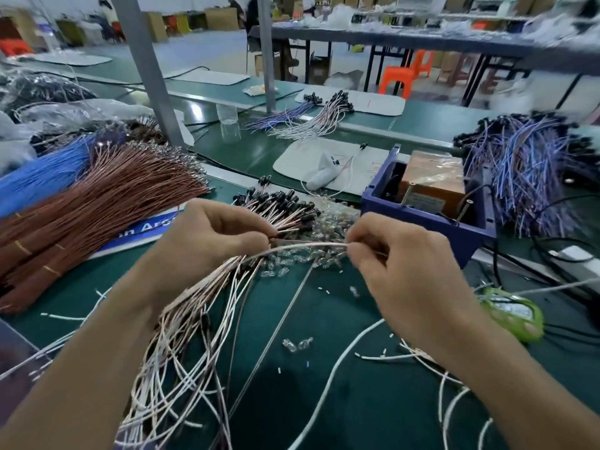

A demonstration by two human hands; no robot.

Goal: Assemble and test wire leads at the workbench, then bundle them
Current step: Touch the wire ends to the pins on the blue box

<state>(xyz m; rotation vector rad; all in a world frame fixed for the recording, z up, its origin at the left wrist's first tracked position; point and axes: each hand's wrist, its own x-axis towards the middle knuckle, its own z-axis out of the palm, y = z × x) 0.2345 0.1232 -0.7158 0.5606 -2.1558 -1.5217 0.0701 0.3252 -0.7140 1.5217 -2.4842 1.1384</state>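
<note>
Your left hand (207, 235) is closed around a thick bundle of leads (194, 306), gripped near the capped ends. The black caps (279, 203) fan out past your fingers toward the far side; the white and pinkish tails spill down toward you over the green bench mat (324, 368).

Your right hand (399, 264) pinches a single white lead (305, 245) between thumb and fingertips. That lead runs level from your right fingers across to the bundle at your left hand. Both hands are held above the mat, near each other but not touching.

Under and just beyond the hands lies a scatter of small clear bulbs (311, 258); a few more (297, 345) sit loose on the mat nearer you. Cut white wire scraps lie around them.

On the left, a large sheaf of brown wires (107, 203) rests on the bench, with blue wires (45, 173) beside it on the far side. On the right, a blue plastic bin (422, 219) holds an orange-brown box (431, 183). Behind it is a heap of purple and blue leads (522, 170). A green object (513, 313) lies by your right wrist; too blurred to identify.
</note>
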